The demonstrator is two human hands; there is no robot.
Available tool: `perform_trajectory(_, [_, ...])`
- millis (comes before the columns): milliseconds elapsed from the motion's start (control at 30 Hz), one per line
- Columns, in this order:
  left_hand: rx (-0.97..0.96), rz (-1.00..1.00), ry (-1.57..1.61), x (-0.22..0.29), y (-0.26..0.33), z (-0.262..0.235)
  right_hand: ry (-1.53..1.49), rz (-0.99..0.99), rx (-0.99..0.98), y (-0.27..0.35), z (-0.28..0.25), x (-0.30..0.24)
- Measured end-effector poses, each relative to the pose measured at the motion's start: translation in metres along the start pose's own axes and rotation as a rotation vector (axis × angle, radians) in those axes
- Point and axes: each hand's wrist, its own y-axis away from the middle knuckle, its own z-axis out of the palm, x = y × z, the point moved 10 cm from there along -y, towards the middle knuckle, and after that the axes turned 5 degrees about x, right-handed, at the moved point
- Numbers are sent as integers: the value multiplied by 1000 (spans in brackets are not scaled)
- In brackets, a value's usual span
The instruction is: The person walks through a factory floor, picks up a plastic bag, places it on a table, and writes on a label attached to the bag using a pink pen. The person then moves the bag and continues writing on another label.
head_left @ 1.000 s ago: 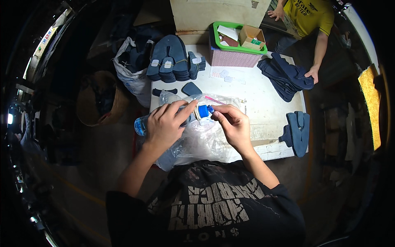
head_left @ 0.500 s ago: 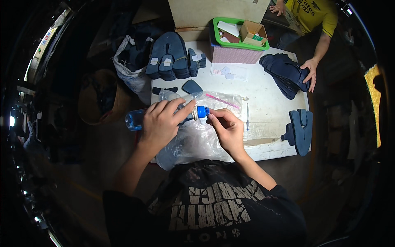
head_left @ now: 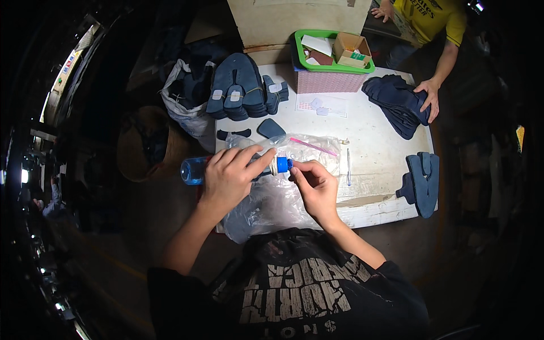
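Observation:
My left hand (head_left: 231, 177) is wrapped over a clear plastic bottle (head_left: 194, 171), which it holds sideways above the table. The bottle's blue cap (head_left: 282, 164) points right, and pale bands circle the neck beside it. At the cap's small blue tip, my right hand (head_left: 317, 191) pinches with thumb and forefinger. Just what those fingertips grip is partly hidden. Under both hands spreads a crumpled clear plastic bag (head_left: 272, 207), with a pink strip (head_left: 313, 146) lying on it.
Bundled dark blue cut pieces (head_left: 238, 85) are stacked at the table's back left, near a white sack (head_left: 190, 116). Behind stands a pink basket with a green tray (head_left: 331, 68). At the right, another person's hand (head_left: 429, 99) touches more dark pieces (head_left: 394, 105). A pen (head_left: 348, 167) lies nearby.
The whole view has shifted a little, so everything appears slightly lower and further right. My hands keep nearly the same hold on the bottle and its tip.

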Motion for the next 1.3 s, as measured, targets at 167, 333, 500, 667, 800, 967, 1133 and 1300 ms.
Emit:
perform_trajectory(167, [-23, -41, 77, -6, 3, 10, 60, -44, 5, -3, 0, -1])
perform_trajectory(333, [-43, -65, 119, -12, 6, 26, 124, -81, 63, -6, -3, -1])
perform_trajectory(500, [-33, -109, 255, -17, 5, 45, 209, -126, 25, -16, -5, -11])
perform_trajectory(667, [6, -270, 588, -33, -16, 76, -75, 11, 36, -35, -20, -8])
perform_trajectory(800, [238, -358, 636, -74, -62, 83, -58, 1, 112, -43, -47, 0])
perform_trajectory(967, [428, -477, 575, -148, -141, 108, 75, 156, 193, -36, -92, 50])
perform_trajectory(1133, [421, -666, 691, -224, -200, 197, 238, 87, 244, -26, -126, 75])
perform_trajectory(1300, [231, -972, 577, -267, -191, 296, 444, 71, 281, -26, -146, 86])
